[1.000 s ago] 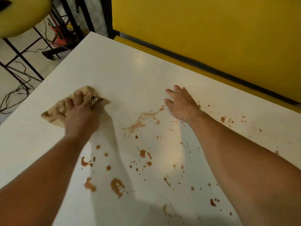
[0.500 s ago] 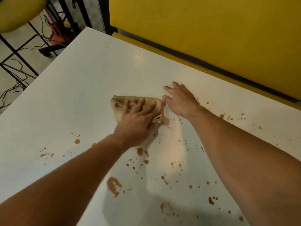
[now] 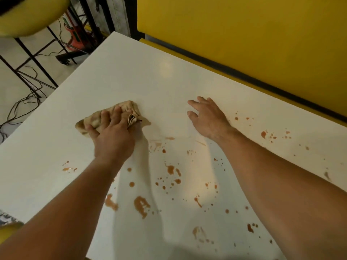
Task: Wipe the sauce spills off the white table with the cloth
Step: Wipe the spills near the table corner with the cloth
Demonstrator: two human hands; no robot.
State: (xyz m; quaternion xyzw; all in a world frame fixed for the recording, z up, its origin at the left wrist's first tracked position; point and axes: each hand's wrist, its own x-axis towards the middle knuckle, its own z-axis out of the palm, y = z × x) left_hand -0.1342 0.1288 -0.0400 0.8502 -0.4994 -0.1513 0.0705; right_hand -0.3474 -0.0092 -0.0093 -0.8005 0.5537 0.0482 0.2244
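From the head camera, I'm looking down on the white table (image 3: 150, 72), which fills most of the view. My left hand (image 3: 110, 136) is at about nine to ten o'clock from the centre. Its fingers are bent over the tan cloth (image 3: 129, 106), gripping it and pressing it down on the tabletop. The cloth is bunched up under my palm. Its folds stick out past my fingertips at twelve o'clock and past my thumb side at nine o'clock.

My right hand (image 3: 208, 117) is near two o'clock from the centre, well apart from the cloth. It lies flat on the table with the fingers straight and a little spread, holding nothing.

The sauce spills (image 3: 140, 204) are brown and scattered over the near half of the table. The biggest blots sit between my forearms at about six o'clock. Finer specks run up from there towards both wrists. A small smear lies alone at eight o'clock, outside my left forearm. A loose cluster of drops lies at three o'clock, beyond my right wrist. The table under and just around the cloth looks white.

A yellow panel (image 3: 244, 34) runs along the far edge from twelve to three o'clock. At ten to eleven o'clock, off the table, there is a black metal frame (image 3: 37, 61) and loose cables (image 3: 22, 102) on the floor.
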